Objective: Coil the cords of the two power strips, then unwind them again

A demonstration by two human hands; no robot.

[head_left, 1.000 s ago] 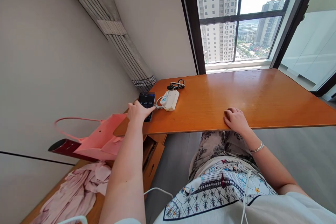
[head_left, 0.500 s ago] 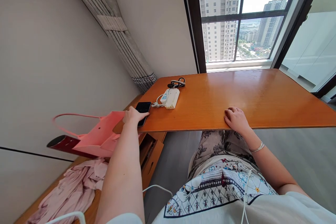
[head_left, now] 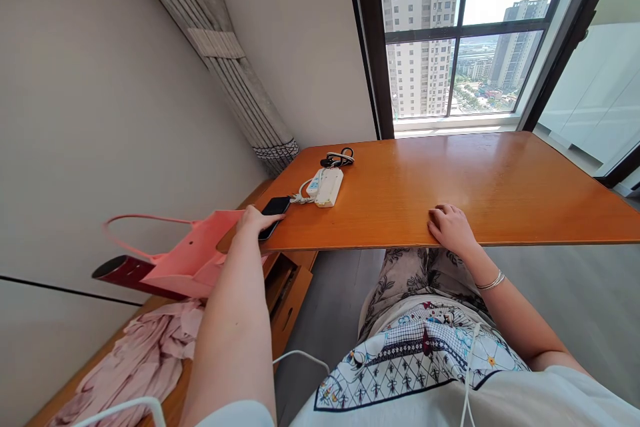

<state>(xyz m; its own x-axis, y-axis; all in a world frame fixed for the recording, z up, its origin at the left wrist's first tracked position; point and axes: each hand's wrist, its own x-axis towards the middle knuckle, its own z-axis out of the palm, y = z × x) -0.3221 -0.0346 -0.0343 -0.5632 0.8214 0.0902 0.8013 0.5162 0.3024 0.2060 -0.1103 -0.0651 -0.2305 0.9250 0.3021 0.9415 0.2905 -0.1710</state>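
My left hand [head_left: 254, 220] grips a black smartphone [head_left: 276, 208] at the left end of the orange-brown wooden table [head_left: 425, 180]. Its thumb lies across the screen, while the other fingers are largely hidden along the far side. Just beyond the phone's top edge is a white power strip [head_left: 329, 188] with a bundled white cord. My right hand [head_left: 451, 228] rests on the table's near edge with fingers loosely bent and nothing held in them.
A black-and-white coiled cable [head_left: 340, 157] lies behind the power strip. Left of the table are a pink bag [head_left: 193, 253], a dark red cylinder [head_left: 127, 275] and crumpled pink cloth [head_left: 140, 360]. A drawer [head_left: 291, 303] sticks out below, and a white cord [head_left: 303, 355] hangs nearby.
The phone has turned slightly clockwise under my left hand, its top end shifting a little to the right. My right hand stays in the same place.
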